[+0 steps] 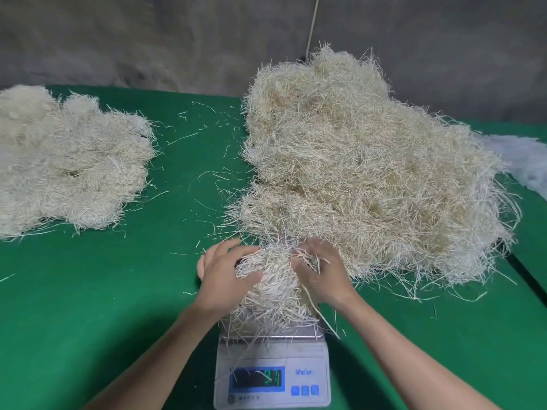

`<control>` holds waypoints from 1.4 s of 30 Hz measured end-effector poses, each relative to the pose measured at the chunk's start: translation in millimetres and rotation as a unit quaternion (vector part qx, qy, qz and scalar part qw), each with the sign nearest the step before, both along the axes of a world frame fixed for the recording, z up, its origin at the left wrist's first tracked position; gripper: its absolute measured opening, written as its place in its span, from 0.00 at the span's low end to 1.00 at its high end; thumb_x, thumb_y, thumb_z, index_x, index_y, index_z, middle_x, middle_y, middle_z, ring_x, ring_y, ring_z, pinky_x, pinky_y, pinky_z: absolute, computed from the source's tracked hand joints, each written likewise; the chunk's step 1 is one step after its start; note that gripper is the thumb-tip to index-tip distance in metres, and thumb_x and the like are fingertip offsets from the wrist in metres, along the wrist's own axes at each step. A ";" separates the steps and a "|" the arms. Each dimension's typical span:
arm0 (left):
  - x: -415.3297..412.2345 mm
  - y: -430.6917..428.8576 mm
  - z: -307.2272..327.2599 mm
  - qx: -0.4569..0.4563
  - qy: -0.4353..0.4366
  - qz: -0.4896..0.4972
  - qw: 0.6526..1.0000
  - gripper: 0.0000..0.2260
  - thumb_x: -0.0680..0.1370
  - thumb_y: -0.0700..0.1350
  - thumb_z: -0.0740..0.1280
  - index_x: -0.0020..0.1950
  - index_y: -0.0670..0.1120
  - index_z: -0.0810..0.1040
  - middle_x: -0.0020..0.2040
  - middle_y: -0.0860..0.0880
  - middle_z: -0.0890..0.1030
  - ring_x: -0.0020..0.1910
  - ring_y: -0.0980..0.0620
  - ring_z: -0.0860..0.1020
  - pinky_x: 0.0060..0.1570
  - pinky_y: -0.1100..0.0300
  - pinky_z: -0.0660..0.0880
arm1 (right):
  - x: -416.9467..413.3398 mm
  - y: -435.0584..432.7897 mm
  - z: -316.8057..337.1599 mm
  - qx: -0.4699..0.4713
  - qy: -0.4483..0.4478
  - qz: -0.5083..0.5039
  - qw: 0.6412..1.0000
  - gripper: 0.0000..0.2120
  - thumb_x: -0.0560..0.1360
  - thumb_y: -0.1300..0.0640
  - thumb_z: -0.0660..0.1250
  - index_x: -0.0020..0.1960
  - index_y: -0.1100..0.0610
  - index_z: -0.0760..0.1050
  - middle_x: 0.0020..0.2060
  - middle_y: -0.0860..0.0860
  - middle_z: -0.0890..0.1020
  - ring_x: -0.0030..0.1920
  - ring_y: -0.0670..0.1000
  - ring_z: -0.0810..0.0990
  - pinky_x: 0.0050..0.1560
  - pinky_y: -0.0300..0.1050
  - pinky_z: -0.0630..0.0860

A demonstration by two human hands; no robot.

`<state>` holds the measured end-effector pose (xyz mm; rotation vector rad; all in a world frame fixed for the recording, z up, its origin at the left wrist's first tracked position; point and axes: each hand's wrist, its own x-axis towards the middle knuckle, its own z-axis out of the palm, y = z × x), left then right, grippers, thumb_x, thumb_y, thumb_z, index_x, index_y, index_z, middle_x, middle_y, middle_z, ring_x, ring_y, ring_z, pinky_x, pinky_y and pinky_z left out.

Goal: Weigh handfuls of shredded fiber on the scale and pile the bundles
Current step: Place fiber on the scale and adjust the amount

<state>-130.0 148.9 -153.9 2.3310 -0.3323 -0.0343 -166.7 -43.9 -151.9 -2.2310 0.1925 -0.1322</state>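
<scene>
The fingers of the left hand (222, 276) are stretched fairly straight and pressed against the near side of a bundle of shredded fiber (272, 288), thumb laid across its front. The fingers of the right hand (325, 276) are curled into the bundle's other side, with loose strands draped over the knuckles. Between them the bundle is squeezed from both flanks, probably to gather it into one compact handful so nothing trails off the pan and skews the reading.

The bundle sits directly below the fingers on the scale (272, 377), towards the person. Its strands are pale straw, thin and stiff, splaying over the pan's edge; one lies across the lit display, whose digits cannot be read.

Just beyond the right fingers, touching the bundle's far end, rises the big loose heap (370, 173) — the supply, kept within easy reach. Well off past the left fingers lies the pile of bundles (68, 164), lobed and tidier, apart from the heap so that weighed and unweighed fiber do not mix.

Stray strands litter the green counter (88, 291) between them.
</scene>
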 end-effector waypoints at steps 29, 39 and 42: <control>-16.4 9.7 66.7 -0.209 -0.087 0.080 0.971 0.06 0.76 0.47 0.68 0.49 0.58 0.79 0.56 0.60 0.77 0.63 0.56 0.71 0.69 0.43 0.59 | -26.5 -31.1 89.4 -0.039 -0.113 0.143 0.982 0.21 0.74 0.49 0.60 0.67 0.44 0.64 0.70 0.41 0.62 0.73 0.44 0.58 0.71 0.47 0.52; -16.2 7.7 63.7 -0.246 -0.070 0.062 0.965 0.09 0.76 0.46 0.68 0.43 0.62 0.78 0.48 0.68 0.78 0.55 0.69 0.73 0.63 0.62 0.66 | -27.2 -33.2 89.6 -0.048 -0.129 0.144 0.980 0.19 0.78 0.58 0.62 0.67 0.45 0.64 0.71 0.45 0.63 0.73 0.48 0.60 0.72 0.51 0.53; -13.0 7.8 60.5 -0.248 -0.069 0.063 0.964 0.08 0.76 0.47 0.68 0.42 0.62 0.78 0.45 0.72 0.78 0.53 0.73 0.73 0.55 0.72 0.64 | -26.2 -33.5 88.5 -0.050 -0.129 0.147 0.979 0.19 0.78 0.57 0.62 0.66 0.45 0.65 0.70 0.44 0.63 0.73 0.48 0.60 0.71 0.50 0.53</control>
